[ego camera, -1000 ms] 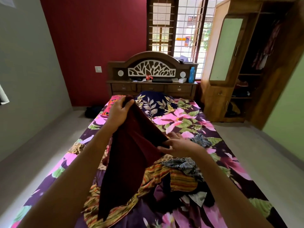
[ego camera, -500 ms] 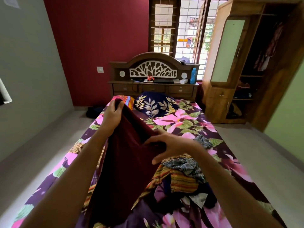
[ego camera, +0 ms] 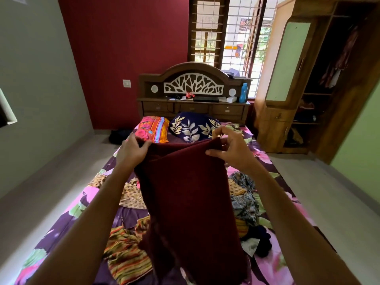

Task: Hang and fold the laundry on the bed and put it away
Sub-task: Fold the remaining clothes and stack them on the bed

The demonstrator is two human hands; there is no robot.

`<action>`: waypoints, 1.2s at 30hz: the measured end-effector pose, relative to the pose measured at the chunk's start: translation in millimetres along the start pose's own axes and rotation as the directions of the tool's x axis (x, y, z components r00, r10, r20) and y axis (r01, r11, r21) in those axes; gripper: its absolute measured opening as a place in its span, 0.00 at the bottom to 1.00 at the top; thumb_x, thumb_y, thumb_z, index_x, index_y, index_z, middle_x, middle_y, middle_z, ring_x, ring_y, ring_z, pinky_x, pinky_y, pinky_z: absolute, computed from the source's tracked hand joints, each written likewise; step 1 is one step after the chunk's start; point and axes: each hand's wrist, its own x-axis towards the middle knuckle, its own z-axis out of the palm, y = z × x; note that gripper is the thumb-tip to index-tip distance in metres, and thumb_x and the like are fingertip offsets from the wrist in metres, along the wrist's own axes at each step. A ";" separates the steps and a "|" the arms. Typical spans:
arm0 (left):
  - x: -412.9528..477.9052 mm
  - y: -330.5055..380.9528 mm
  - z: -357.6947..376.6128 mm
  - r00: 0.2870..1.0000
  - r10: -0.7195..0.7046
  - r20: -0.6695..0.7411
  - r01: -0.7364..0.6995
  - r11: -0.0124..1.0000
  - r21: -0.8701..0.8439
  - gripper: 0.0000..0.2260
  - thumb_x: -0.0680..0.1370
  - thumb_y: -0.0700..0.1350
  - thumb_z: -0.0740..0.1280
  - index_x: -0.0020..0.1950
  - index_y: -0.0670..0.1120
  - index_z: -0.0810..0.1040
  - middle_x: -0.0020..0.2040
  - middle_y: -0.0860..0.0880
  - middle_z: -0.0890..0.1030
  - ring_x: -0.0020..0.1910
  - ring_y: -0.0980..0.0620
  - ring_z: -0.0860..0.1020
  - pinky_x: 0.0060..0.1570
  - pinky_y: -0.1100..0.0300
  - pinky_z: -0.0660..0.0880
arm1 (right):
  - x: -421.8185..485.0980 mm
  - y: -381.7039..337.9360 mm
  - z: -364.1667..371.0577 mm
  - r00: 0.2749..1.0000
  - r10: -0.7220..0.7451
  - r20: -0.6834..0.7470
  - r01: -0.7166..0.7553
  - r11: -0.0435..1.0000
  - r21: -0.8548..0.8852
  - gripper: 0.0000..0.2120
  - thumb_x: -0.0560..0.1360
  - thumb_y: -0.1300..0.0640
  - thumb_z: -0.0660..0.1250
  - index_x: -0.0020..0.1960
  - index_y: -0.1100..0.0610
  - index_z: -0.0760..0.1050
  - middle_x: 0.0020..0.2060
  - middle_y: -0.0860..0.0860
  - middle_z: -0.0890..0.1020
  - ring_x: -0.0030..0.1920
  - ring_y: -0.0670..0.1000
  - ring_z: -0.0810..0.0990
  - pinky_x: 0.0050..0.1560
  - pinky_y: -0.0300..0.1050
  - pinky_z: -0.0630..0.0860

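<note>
Maroon garment (ego camera: 185,192) held up; open wardrobe (ego camera: 273,124) holds clothes (ego camera: 337,64).

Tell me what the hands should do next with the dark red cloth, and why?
Probably bring the two top corners together to fold it in half. The left hand and right hand each grip a top corner of the dark red cloth, which hangs spread out above the other clothes on the bed, so it looks ready for a first fold.
</note>
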 end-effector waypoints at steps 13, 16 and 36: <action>-75.2 79.6 49.5 0.598 0.757 0.263 -0.636 0.648 -0.419 0.22 0.76 0.38 0.67 0.65 0.55 0.65 0.52 0.52 0.76 0.46 0.64 0.77 0.46 0.74 0.73 | -9.3 13.9 8.1 0.983 -0.107 -0.149 0.066 0.964 -0.259 0.10 0.72 0.64 0.71 0.53 0.58 0.81 0.45 0.47 0.83 0.43 0.32 0.79 0.49 0.29 0.74; -74.6 72.7 55.9 0.589 0.770 0.245 -0.641 0.630 -0.438 0.16 0.77 0.39 0.67 0.58 0.54 0.67 0.49 0.51 0.77 0.44 0.67 0.77 0.42 0.72 0.74 | -16.3 14.1 -5.1 0.959 -0.128 -0.251 0.066 0.968 -0.243 0.12 0.71 0.66 0.71 0.53 0.56 0.80 0.45 0.48 0.83 0.45 0.33 0.79 0.49 0.29 0.74; -47.8 14.7 49.8 0.691 0.422 0.587 -0.261 0.903 -0.341 0.09 0.73 0.34 0.70 0.39 0.49 0.82 0.34 0.53 0.79 0.32 0.62 0.75 0.36 0.67 0.70 | -59.1 46.0 -62.6 0.823 0.185 -0.537 -0.189 0.981 0.049 0.11 0.75 0.64 0.66 0.58 0.63 0.78 0.47 0.54 0.82 0.51 0.52 0.81 0.49 0.38 0.79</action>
